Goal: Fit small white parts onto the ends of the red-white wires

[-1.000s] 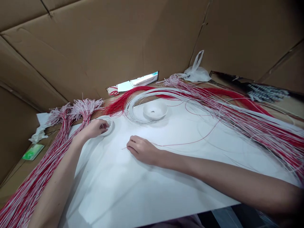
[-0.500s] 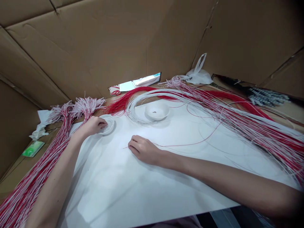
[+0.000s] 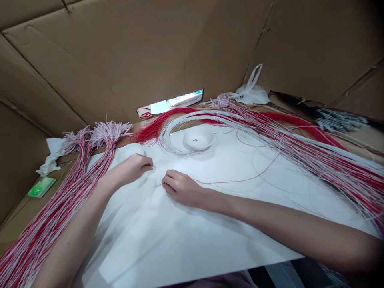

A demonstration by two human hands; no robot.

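Observation:
My right hand (image 3: 181, 189) rests on the white board (image 3: 180, 240) with its fingers closed on a thin red wire (image 3: 240, 182). The wire's tip pokes out to the left of the fingers, and its length trails to the right. Just left of it, my left hand (image 3: 138, 167) hovers with thumb and fingertips pinched together; whatever is between them is too small to make out. Behind the left hand, a small white dish (image 3: 133, 149) is partly covered. Farther back stands a white bowl (image 3: 200, 145) with a small dark speck inside.
Bundles of red-and-white wires lie on the left (image 3: 69, 200) and on the right (image 3: 300, 160). Loose white wires (image 3: 168, 132) curve around the bowl. At the back are a plastic bag (image 3: 253, 95) and a cardboard wall (image 3: 135, 52). A green packet (image 3: 41, 187) lies far left.
My left hand has come out of the small dish and moved right and toward me, closer to the right hand. The right hand stays in place with the wire.

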